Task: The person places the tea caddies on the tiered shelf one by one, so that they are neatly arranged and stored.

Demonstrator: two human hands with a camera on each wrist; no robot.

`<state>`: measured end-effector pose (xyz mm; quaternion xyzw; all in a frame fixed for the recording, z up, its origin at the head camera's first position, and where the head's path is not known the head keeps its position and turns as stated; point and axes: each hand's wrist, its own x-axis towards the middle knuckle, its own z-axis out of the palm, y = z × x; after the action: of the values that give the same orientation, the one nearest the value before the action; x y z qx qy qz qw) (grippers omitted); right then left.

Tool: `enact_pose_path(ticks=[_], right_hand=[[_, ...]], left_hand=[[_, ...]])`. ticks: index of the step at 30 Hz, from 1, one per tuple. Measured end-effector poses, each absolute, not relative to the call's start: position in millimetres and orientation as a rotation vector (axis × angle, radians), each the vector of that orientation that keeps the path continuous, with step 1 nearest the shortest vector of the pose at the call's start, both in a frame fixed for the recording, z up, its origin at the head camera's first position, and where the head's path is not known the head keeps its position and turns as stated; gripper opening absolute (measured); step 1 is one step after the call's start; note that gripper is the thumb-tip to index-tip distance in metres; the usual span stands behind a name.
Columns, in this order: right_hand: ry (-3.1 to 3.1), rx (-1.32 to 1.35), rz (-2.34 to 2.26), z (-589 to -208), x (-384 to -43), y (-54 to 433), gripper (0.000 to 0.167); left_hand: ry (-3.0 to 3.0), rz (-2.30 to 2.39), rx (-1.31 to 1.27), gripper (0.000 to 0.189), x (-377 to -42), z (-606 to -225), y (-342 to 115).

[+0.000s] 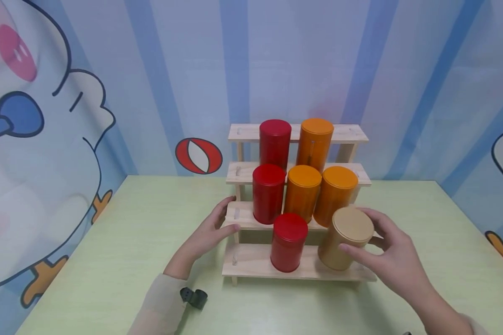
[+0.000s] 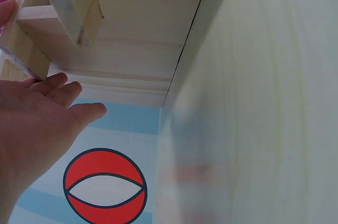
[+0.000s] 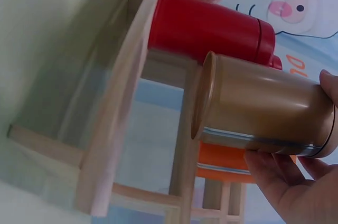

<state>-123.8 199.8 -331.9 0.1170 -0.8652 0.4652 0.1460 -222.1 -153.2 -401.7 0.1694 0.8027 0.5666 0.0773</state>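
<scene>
My right hand [image 1: 391, 253] grips a gold lidded canister [image 1: 352, 225] near its top, thumb in front and fingers behind. In the right wrist view this canister [image 3: 259, 102] is tilted, and its base edge hangs clear of the lowest shelf. To its left on the lowest shelf of the wooden rack [image 1: 251, 260] stands a red canister [image 1: 289, 246]. At the rack's left end is my left hand [image 1: 209, 232], its fingers extended along the side and its thumb at the front; the left wrist view shows these fingers [image 2: 66, 94] beside the wood.
On the shelf above the lowest stand a red canister [image 1: 268, 195] and two orange canisters [image 1: 302, 195]. Another red canister [image 1: 275, 142] and an orange one [image 1: 315, 142] stand higher behind them. A printed backdrop [image 1: 184, 83] rises behind the pale green table [image 1: 151, 218].
</scene>
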Motion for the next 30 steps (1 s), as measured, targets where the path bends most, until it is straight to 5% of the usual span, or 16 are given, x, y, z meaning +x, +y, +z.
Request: enact_pose_path(ticks=[30], right_hand=[[-2.594,0.215,1.446,-358.3,-138.1,170.5,0.073]], left_hand=[[2.431,1.691,0.520,0.079,-223.3,-403.7,-152.8]])
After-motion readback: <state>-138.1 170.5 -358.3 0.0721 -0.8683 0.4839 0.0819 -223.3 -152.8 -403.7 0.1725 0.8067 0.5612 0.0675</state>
